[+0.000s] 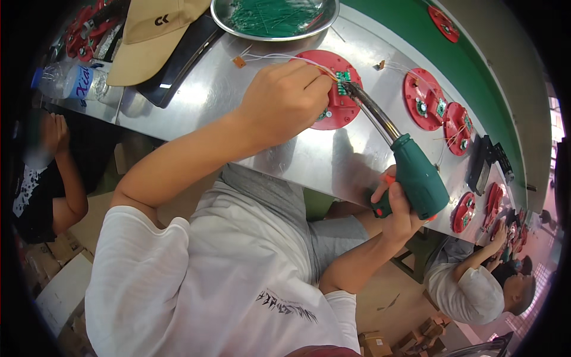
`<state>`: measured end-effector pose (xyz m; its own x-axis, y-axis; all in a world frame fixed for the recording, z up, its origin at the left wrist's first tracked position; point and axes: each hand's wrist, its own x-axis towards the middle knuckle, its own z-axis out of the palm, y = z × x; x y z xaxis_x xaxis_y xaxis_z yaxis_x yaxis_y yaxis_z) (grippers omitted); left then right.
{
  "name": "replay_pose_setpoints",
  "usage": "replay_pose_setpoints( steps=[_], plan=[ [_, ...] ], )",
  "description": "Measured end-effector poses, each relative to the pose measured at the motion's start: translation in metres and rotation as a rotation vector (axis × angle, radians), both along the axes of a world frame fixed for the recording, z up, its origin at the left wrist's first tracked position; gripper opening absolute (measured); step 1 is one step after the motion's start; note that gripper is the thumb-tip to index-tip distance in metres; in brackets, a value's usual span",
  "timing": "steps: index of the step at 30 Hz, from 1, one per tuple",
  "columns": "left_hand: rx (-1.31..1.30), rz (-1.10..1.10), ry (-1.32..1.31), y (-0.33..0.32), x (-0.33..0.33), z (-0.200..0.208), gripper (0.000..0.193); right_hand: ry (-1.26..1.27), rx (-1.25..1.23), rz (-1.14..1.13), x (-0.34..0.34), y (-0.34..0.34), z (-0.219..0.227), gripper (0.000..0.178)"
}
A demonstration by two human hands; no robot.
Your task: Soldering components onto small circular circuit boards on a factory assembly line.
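My right hand [399, 217] grips the handle of a green soldering gun [421, 178] with a long metal barrel. Its dark tip touches or hovers just over a small green circuit board [343, 83] on a round red plastic disc [342, 116]; contact is hard to tell. On the disc's left side, my left hand [282, 101] is closed, fingertips pinching thin wires [324, 69] at the board's edge. White wires [279, 56] trail behind that hand to a small orange-brown piece [239, 62]. What lies under my fingers is hidden.
A metal bowl of green wires [276, 37] stands at the back. Far left are a tan cap [157, 38], a dark flat device [181, 62] and a plastic bottle [71, 81]. More red discs [423, 98] lie rightward. Other people [470, 291] sit on both sides.
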<state>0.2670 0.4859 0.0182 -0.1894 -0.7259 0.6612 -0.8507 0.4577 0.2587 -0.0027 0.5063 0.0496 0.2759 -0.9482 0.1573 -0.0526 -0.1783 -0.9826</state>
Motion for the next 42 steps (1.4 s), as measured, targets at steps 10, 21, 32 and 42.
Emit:
replay_pose_setpoints(
  steps=[10,21,32,42],
  plan=[
    [-0.088,-0.006,-0.022,-0.004,0.003,-0.007,0.013,-0.086,-0.019,-0.123,0.008,0.000,0.003,0.028],
    [-0.033,-0.009,-0.011,-0.004,0.000,-0.005,0.016,-0.021,-0.019,0.008,-0.001,-0.006,-0.002,0.037],
    [-0.023,-0.001,-0.022,-0.004,0.001,-0.005,0.016,-0.185,-0.135,-0.117,-0.006,-0.011,-0.005,0.051],
    [-0.091,-0.003,0.002,-0.008,0.000,-0.008,0.014,-0.149,-0.138,-0.151,-0.010,-0.008,-0.006,0.050]
  ],
)
